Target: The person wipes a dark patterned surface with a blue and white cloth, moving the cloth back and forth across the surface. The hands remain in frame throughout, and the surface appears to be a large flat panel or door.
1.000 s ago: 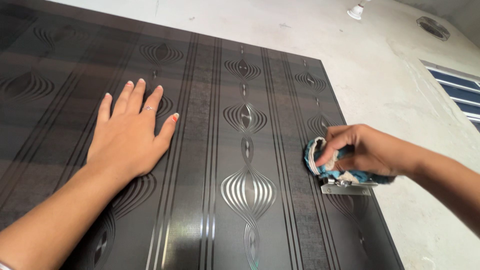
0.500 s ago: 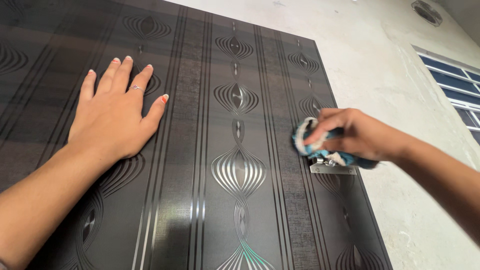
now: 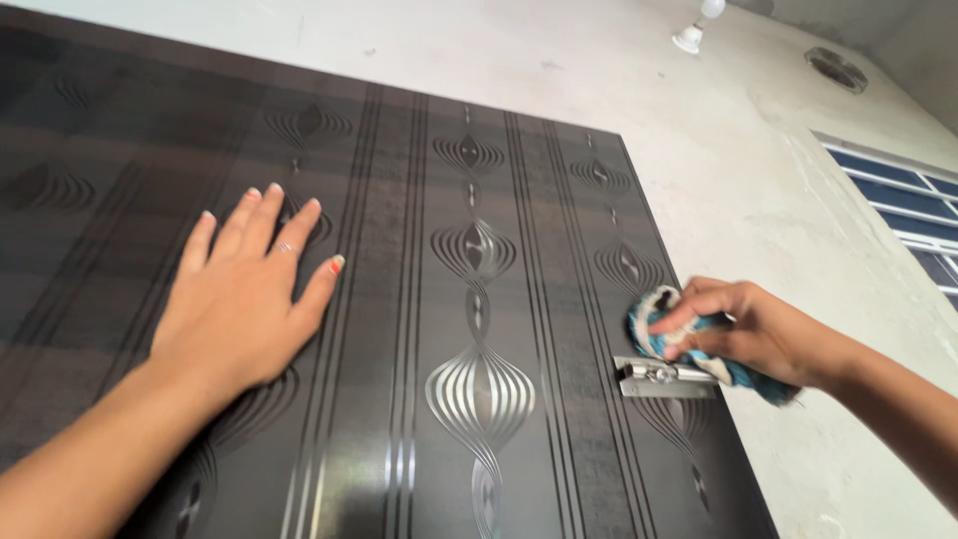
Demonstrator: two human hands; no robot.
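We look along a dark door panel (image 3: 439, 329) with silvery oval and line patterns, filling the left and centre of the frame; a pale plaster wall (image 3: 758, 170) runs along its right edge, with a light bulb (image 3: 699, 25) at the top and a window (image 3: 898, 200) at the far right. Our left hand (image 3: 239, 299) lies flat on the panel at centre left, fingers spread and gripping nothing. Our right hand (image 3: 748, 329), at centre right, is closed around a bunched blue and white cloth (image 3: 664, 319), pressed against the door's edge just above a small metal latch plate (image 3: 664, 377). We judge the step in hand to be wiping around that fitting. The next stroke, as we judge it, calls for steady pressure with the cloth over the metal while the flat hand braces the door.
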